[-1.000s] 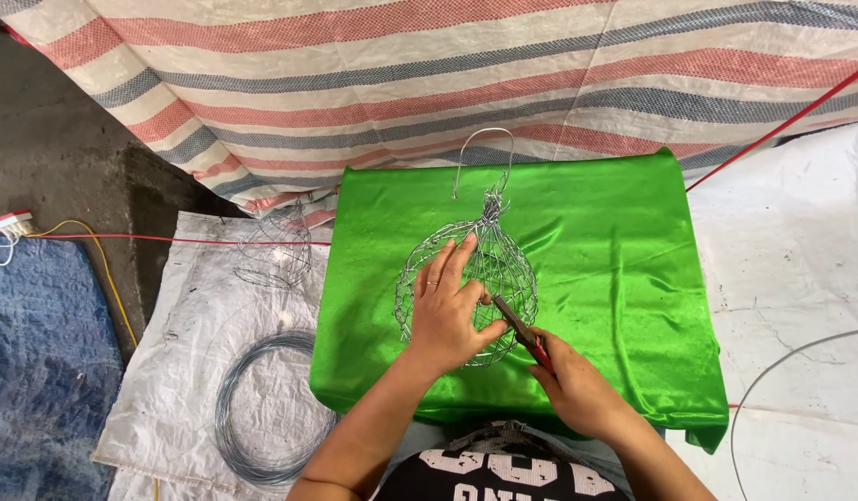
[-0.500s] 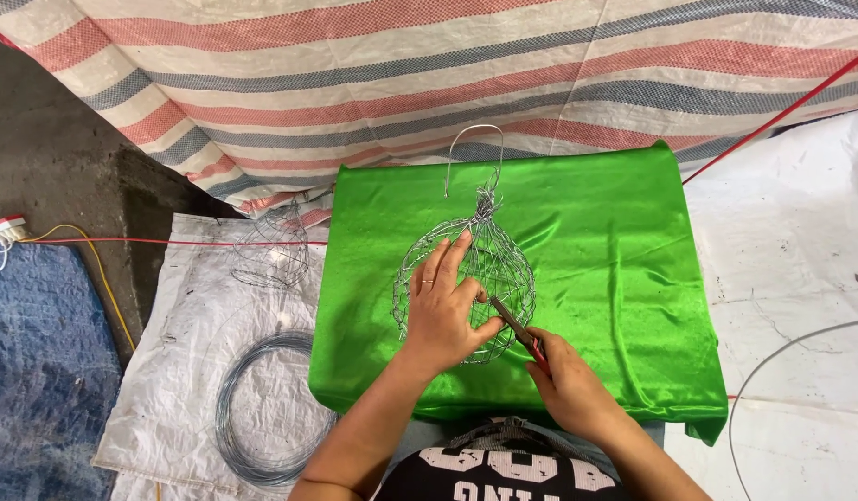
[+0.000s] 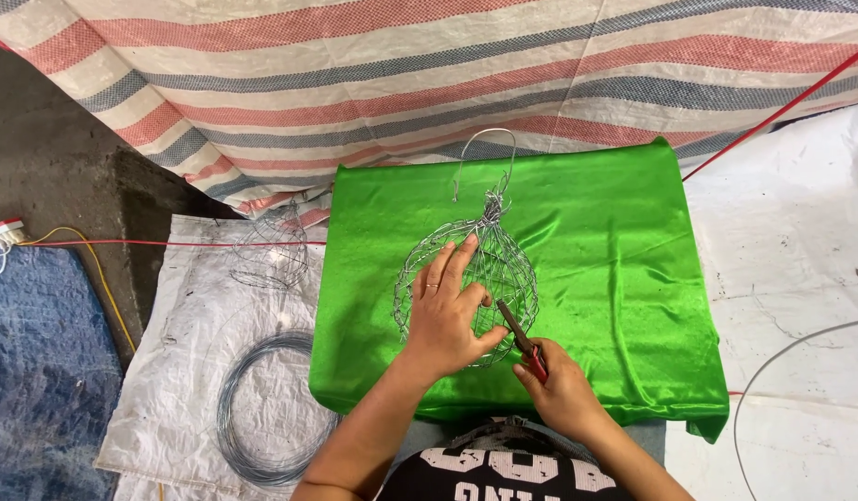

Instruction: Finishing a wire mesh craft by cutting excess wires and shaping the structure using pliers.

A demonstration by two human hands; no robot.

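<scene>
A striped red, grey and cream tarpaulin (image 3: 429,83) drapes across the twelve o'clock edge of the view, its lower hem falling just behind a bright green satin cloth (image 3: 596,269) that covers the work surface in the middle. At about eight o'clock a coil of grey wire (image 3: 262,413) lies on a white woven sack (image 3: 183,353), and at ten o'clock a second, smaller wire frame (image 3: 271,250) sits on the same sack, near the cloth's edge. A thin red cord (image 3: 169,243) runs in from nine o'clock, with a yellow cable (image 3: 100,278) curving beside it over a blue mat (image 3: 35,371). A white sheet (image 3: 791,278) spreads at three o'clock, crossed by a loose arc of wire (image 3: 781,371). On the green cloth, roughly at centre, rests a round wire cage frame (image 3: 489,260), a globe of thin ribs gathered into a twisted neck at twelve o'clock and topped by a hook. The left hand (image 3: 448,311) lies flat on the frame with fingers spread, covering its seven o'clock part. The right hand (image 3: 559,385) is closed round red-handled pliers (image 3: 522,339), whose dark nose reaches the frame's lower rim at five o'clock, beside the left thumb
</scene>
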